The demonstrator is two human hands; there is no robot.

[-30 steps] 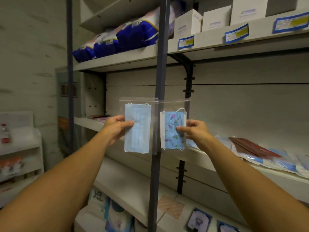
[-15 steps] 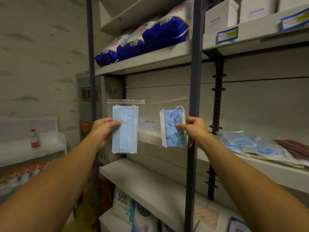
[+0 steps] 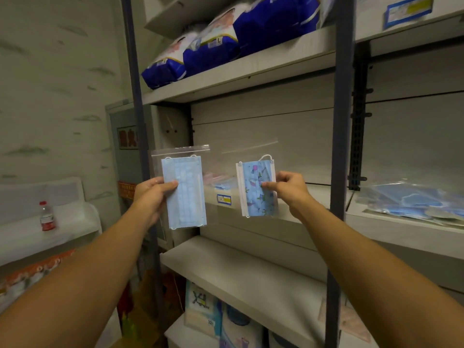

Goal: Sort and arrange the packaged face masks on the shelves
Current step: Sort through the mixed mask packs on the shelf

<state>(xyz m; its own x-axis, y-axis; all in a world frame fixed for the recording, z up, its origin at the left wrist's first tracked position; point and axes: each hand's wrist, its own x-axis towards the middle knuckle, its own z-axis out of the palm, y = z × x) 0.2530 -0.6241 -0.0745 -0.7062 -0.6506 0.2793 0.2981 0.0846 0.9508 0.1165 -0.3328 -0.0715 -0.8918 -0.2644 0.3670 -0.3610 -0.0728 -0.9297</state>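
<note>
My left hand (image 3: 153,193) grips a plain light-blue mask in a clear zip bag (image 3: 187,192), held upright in front of the shelving. My right hand (image 3: 288,188) pinches a blue patterned mask in a clear bag (image 3: 256,190) at about the same height, a little to the right. Both bags hang in the air before the middle shelf (image 3: 288,212). More bagged masks (image 3: 221,182) lie on that shelf behind the two bags. A pile of blue bagged masks (image 3: 411,199) lies on the shelf at the right.
A dark upright post (image 3: 340,146) stands right of my right hand, another post (image 3: 138,121) behind my left. Blue bulky packs (image 3: 226,46) fill the top shelf. A lower shelf (image 3: 238,270) runs below. A bottle (image 3: 47,217) stands on a white rack at the left.
The view has swung to the left, so the post now stands right of both hands. Both hands keep their bags raised, spread slightly further apart.
</note>
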